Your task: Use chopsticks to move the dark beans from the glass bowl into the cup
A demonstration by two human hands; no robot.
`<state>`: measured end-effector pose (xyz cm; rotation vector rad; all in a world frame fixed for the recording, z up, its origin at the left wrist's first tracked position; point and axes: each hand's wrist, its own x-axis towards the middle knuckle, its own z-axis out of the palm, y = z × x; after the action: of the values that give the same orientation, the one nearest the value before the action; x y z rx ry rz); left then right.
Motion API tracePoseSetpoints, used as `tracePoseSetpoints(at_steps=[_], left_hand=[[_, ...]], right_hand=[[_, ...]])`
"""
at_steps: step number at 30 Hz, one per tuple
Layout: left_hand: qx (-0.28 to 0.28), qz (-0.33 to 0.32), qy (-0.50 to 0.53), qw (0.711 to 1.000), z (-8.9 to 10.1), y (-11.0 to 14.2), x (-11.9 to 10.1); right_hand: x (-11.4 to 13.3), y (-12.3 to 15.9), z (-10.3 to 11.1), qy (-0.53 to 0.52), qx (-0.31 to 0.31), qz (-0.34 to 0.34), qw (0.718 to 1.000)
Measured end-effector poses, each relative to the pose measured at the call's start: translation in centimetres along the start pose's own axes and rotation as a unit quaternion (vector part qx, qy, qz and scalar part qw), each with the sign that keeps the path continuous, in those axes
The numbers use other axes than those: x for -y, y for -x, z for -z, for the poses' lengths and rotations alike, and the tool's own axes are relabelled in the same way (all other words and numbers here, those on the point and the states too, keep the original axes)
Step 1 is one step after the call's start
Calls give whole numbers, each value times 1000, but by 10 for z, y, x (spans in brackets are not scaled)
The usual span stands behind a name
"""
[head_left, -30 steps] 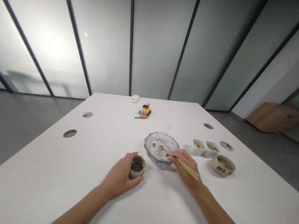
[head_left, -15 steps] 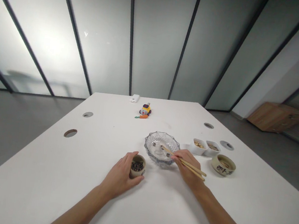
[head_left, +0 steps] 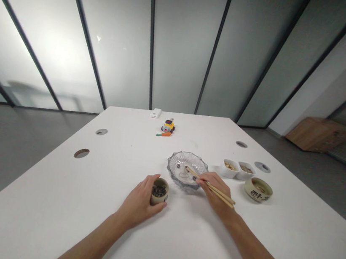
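While my left fingers curled round the cup, my right fingers pinched chopsticks.
Picking inside the glass bowl seemed underway, calling for steady tips.

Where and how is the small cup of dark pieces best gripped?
Probably by the outer wall of the small cup, from the left, as the left hand does. Its round side suits a wraparound grip, keeping clear of the open top, where dark pieces lie. The glass bowl sits beyond to the right, leaving the left freer.
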<state>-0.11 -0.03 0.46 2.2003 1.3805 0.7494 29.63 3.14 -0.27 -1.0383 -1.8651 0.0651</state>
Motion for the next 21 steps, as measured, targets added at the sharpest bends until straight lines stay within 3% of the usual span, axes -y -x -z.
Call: tracePoseSetpoints(at_steps=[9, 21], left_hand=[[-9, -12, 5, 1000, 0, 0, 1], [-15, -15, 8, 1000, -1, 0, 2]], right_hand=[[6, -2, 0, -39, 10, 21, 999], [12, -6, 1, 3, 51, 38, 998]])
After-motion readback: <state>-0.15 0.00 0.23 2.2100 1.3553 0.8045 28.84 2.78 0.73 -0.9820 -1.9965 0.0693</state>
